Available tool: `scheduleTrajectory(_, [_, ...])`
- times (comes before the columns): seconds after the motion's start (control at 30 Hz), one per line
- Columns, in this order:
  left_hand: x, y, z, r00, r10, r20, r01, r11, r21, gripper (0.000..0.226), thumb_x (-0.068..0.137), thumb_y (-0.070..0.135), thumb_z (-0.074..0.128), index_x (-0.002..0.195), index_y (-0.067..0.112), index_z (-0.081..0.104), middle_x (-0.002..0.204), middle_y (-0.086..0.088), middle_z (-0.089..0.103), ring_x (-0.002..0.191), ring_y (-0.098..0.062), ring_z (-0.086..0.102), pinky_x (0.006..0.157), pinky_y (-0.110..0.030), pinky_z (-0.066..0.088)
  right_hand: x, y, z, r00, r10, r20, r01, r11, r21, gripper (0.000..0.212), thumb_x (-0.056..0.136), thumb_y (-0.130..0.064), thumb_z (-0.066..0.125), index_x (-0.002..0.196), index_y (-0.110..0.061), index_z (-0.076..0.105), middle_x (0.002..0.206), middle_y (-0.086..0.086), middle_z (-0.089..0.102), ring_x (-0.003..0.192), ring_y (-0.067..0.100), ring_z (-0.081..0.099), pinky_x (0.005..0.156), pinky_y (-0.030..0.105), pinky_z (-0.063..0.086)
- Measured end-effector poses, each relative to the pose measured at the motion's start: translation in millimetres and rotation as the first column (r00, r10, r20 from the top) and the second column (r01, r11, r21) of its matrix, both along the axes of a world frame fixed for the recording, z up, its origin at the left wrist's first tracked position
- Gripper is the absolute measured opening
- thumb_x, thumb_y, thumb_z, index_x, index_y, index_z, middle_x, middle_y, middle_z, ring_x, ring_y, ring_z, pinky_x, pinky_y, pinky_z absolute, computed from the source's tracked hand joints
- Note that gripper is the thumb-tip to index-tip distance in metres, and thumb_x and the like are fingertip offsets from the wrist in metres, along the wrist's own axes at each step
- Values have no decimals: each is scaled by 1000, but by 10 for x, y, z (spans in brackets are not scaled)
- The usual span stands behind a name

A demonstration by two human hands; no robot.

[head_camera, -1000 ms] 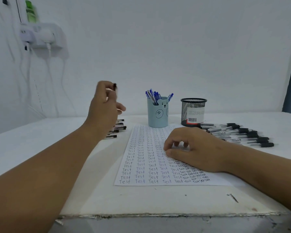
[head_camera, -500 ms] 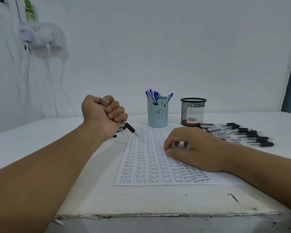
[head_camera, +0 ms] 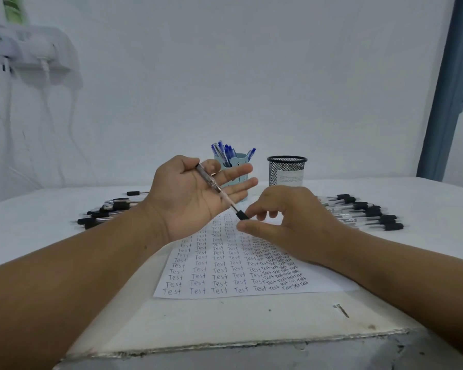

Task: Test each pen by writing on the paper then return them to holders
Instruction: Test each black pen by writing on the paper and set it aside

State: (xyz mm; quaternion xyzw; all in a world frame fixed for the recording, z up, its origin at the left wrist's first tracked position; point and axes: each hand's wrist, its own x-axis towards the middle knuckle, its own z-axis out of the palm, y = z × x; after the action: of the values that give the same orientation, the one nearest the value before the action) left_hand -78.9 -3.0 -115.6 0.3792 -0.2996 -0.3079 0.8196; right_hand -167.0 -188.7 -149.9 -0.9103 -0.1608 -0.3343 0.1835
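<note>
My left hand is raised palm-up above the paper, fingers straight, with a clear pen lying across the palm under the thumb. The pen's black cap sticks out toward my right hand, whose thumb and forefinger close on it. The paper is filled with rows of "Test". Behind my left hand stands a light-blue bear holder with several blue pens. An empty black mesh holder stands to its right.
Black-capped pens lie in a loose pile at the left and in a row at the right. The white table's chipped front edge is close to me. A wall socket with cables hangs at the upper left.
My left hand has turned from a fist to palm-up and carried the pen toward the middle. My right hand has lifted off the paper and come to the pen's cap.
</note>
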Motion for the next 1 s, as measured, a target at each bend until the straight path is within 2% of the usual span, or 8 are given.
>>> scheduleTrajectory(0.13, [7,-4,-2,999,1,40,-4,996,87,26,94,28,28,81,13,46,130,-26,63,125,-46,57,112,-53,38,23,-34,0,999,-32,7,32,999,31,12,86,-35,78,84,-24,80,67,-14,61,68,5,54,60,15,36])
scheduleTrajectory(0.23, [89,25,-43,978,176,108,-195,961,196,36,103,36,30,94,12,55,125,-22,68,128,-38,57,112,-46,40,24,-111,22,992,-97,-75,106,985,134,11,87,-32,77,84,-23,80,62,-11,62,58,3,51,55,16,37])
scheduleTrajectory(0.33, [198,94,-112,845,329,422,-487,799,352,43,106,45,33,104,12,59,116,-9,73,122,-23,60,114,-42,37,9,-185,54,979,-160,-128,184,961,206,12,86,-31,76,78,-22,77,60,-9,65,54,2,51,57,20,44])
scheduleTrajectory(0.43, [188,156,-184,651,108,751,-641,609,468,29,103,40,47,105,17,64,119,6,68,121,-13,56,106,-33,41,-33,-209,101,961,-109,-253,199,909,366,15,85,-19,71,69,-18,71,63,1,71,51,7,52,55,25,46])
scheduleTrajectory(0.5, [153,169,-205,618,4,786,-662,541,519,19,98,40,58,103,24,66,116,12,67,115,-10,58,88,-24,42,-68,-203,117,953,16,-301,161,817,554,17,87,-8,65,70,-11,67,63,6,70,50,15,50,48,24,40])
scheduleTrajectory(0.6, [139,161,-207,601,-82,795,-679,473,562,17,90,49,67,100,35,68,114,25,64,104,2,56,84,-27,40,-126,-186,123,925,187,-331,120,684,720,26,85,0,67,63,-13,61,58,10,60,50,19,42,46,22,28])
scheduleTrajectory(0.7, [164,172,-208,537,-191,822,-748,343,569,24,82,57,71,101,43,67,104,27,56,83,6,48,81,-28,36,-169,-158,121,906,222,-360,82,741,666,38,83,-14,78,56,-16,53,50,10,51,45,19,35,48,26,25])
scheduleTrajectory(1.0, [189,200,-168,512,-273,814,-758,303,578,27,77,60,74,100,46,69,126,22,53,115,-3,49,100,-29,33,-220,-71,126,901,160,-403,81,851,519,41,77,-24,87,55,-16,52,51,7,61,44,15,48,47,21,40])
